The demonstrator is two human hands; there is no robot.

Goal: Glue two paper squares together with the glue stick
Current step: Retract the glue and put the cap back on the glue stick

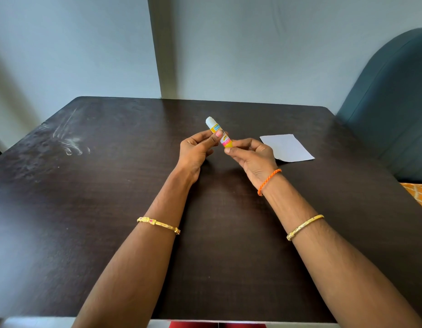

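White-capped glue stick tilts above the dark table, left hand clamped round its middle, right hand pinching its near end; paper lies just right

Yellow-pink glue stick, white paper, dark brown table

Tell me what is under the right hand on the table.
Under the right hand lies bare dark table; just beyond it, white paper lies flat, its near-left corner hidden by the hand. Whether it is one sheet or two stacked cannot be told.
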